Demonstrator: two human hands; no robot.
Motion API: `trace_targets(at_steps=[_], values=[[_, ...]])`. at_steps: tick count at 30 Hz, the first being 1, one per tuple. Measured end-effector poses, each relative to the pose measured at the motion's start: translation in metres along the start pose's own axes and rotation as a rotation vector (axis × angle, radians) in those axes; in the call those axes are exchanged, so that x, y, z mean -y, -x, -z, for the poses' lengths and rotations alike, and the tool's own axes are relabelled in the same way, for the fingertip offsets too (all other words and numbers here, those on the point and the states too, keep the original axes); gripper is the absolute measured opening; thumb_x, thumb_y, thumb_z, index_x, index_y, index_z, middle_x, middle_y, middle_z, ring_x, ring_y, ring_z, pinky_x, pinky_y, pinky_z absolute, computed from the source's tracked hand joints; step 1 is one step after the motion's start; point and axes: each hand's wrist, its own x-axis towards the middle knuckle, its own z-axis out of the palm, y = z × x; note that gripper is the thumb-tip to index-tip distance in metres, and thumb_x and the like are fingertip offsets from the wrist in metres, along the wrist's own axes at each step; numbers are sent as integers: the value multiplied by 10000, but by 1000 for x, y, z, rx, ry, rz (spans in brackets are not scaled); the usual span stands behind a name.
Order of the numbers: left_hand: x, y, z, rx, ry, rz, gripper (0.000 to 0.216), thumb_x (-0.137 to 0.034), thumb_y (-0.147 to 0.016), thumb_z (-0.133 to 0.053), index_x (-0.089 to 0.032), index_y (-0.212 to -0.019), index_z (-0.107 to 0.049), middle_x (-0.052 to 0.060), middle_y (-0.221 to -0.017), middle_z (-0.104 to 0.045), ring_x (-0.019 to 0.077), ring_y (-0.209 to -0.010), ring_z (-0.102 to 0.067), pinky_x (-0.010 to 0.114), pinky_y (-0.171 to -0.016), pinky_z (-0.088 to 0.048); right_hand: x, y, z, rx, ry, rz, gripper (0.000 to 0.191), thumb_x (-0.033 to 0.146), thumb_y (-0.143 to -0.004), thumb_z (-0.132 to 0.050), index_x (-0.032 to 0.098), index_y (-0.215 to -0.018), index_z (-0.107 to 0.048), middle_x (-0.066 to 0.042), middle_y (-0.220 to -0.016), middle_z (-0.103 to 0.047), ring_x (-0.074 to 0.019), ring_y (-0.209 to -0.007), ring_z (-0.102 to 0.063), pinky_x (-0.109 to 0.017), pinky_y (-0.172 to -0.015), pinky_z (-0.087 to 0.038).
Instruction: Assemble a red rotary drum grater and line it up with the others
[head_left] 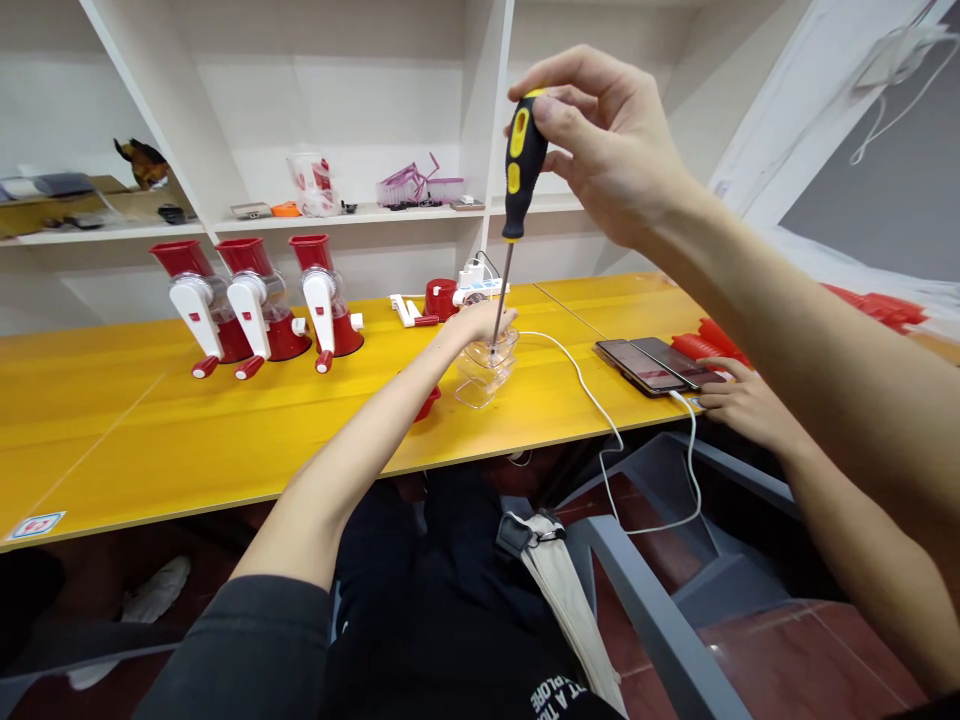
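Note:
My right hand [611,140] is raised and grips a screwdriver [523,165] by its black and yellow handle. The shaft points down, with its tip inside a clear plastic grater body [486,378] on the table. My left hand [484,322] holds this body from behind and above; some of its fingers are hidden. Beside it, partly covered by my left forearm, lies a red part [427,404]. Just behind are a red grater base [440,298] and a white crank handle [409,311].
Three red and white rotary graters [324,305] stand at the left on the yellow table [187,440]. A white power strip [480,288] sits behind my left hand. At right, a co-worker's hand [750,405] touches a phone [649,366] near red parts [712,343]; a white cable [577,375] hangs down.

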Motion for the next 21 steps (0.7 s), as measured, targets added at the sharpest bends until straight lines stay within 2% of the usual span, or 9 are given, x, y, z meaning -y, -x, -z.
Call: trace_targets(at_steps=[2, 5, 9, 14, 18, 21], values=[[1, -1, 0, 2, -4, -10, 396, -247, -937, -357, -128, -1121, -688, 181, -1222, -681, 320, -1099, -634, 395, -851, -463, -1, 0, -3, 0, 8, 35, 225, 504, -739, -825, 346, -875, -738, 24, -687, -633, -153, -656, -604, -311, -605, -540], [2, -1, 0, 6, -8, -18, 374, -230, -919, -398, -139, -1151, -677, 170, -1247, -671, 316, -1119, -624, 391, -868, -460, 0, 2, -8, -32, 75, 78, 237, 520, -760, -804, 337, -878, -710, 34, -630, -592, -149, -595, -540, -308, -575, -500], [0, 1, 1, 7, -2, -3, 392, -255, -951, -358, -141, -1147, -678, 164, -1242, -676, 314, -1104, -627, 396, -872, -463, 5, 4, -10, -52, 133, 82, 233, 519, -777, -792, 326, -883, -714, 25, -679, -602, -156, -675, -565, -312, -662, -513], [-5, 7, 5, 3, 2, -3, 415, -261, -970, -327, -124, -1147, -677, 182, -1248, -670, 312, -1102, -632, 386, -868, -462, 1, 4, -7, -82, 8, 29, 238, 530, -737, -797, 327, -857, -763, -26, -929, -742, -228, -920, -681, -348, -733, -563], [-5, 8, 5, 2, -1, -8, 421, -250, -972, -318, -125, -1154, -675, 189, -1260, -661, 304, -1113, -627, 379, -866, -456, -2, 4, -5, -76, -16, 7, 213, 520, -730, -804, 354, -855, -756, -19, -864, -764, -245, -903, -700, -367, -729, -568], [-1, 3, 2, 2, -4, -7, 396, -232, -954, -350, -135, -1158, -676, 192, -1261, -662, 316, -1112, -624, 397, -870, -453, 0, 4, -8, -70, -14, 8, 260, 529, -701, -830, 339, -843, -725, -4, -775, -727, -216, -781, -673, -343, -632, -538]])
